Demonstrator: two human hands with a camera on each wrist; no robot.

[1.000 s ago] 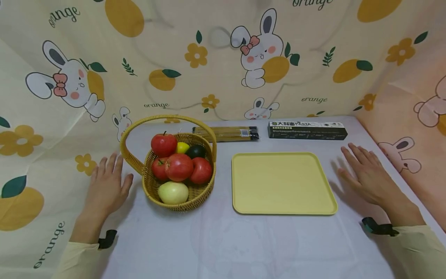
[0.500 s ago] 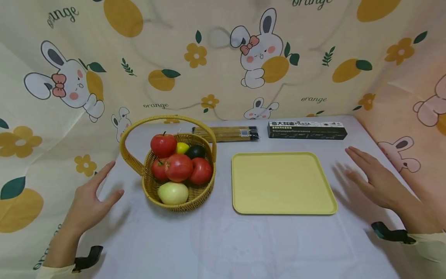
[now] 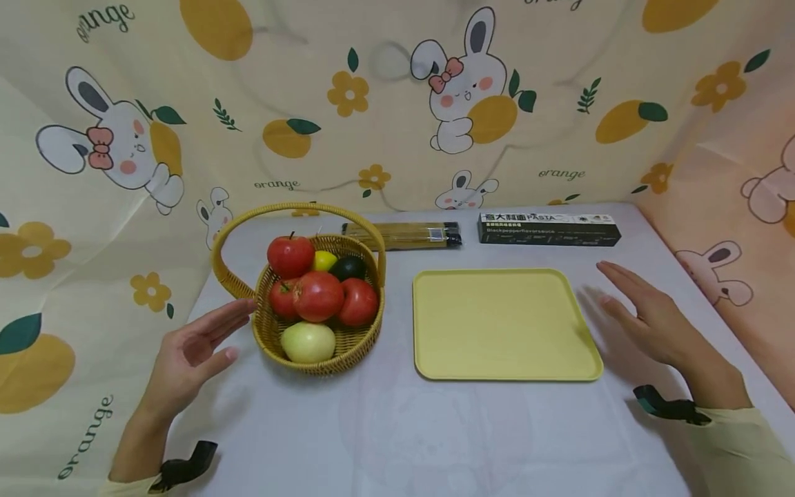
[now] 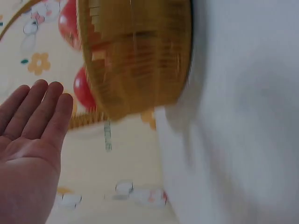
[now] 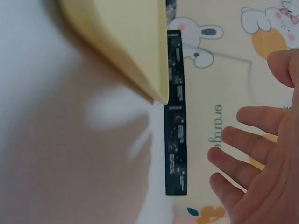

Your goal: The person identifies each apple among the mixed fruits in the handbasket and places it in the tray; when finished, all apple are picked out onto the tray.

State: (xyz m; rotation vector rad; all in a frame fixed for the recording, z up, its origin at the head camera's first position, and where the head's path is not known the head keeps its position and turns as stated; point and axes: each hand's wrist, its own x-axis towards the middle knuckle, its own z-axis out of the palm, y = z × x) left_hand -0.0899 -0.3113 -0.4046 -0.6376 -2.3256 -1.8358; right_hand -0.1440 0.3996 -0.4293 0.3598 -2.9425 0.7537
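Note:
My left hand [image 3: 192, 359] is raised at the left side of a wicker basket [image 3: 348, 360], fingertips overlapping its rim in the head view. Its fingers are extended and it holds nothing. Inside the basket are several red tomato-like fruits [image 3: 319, 297], a pale green-white round one [image 3: 308, 343], a yellow one [image 3: 324, 261] and a dark green one [image 3: 348, 268]. My right hand [image 3: 658, 324] hovers beside the right edge of a yellow tray [image 3: 506, 324], fingers stretched out, nothing in it. The right wrist view shows that palm [image 5: 266, 172] with its fingers spread.
Behind the tray lies a dark box labelled PASTA [image 3: 549, 230]. A bundle of thin yellow-brown sticks in a clear wrapper [image 3: 410, 236] rests behind the basket, whose tall arched handle [image 3: 298, 207] rises above it. Patterned cloth [image 3: 385, 103] hangs at the back and sides.
My left hand has lifted off the table, turned palm inward, and come right to the basket's rim. My right hand has also turned and shifted slightly left toward the tray.

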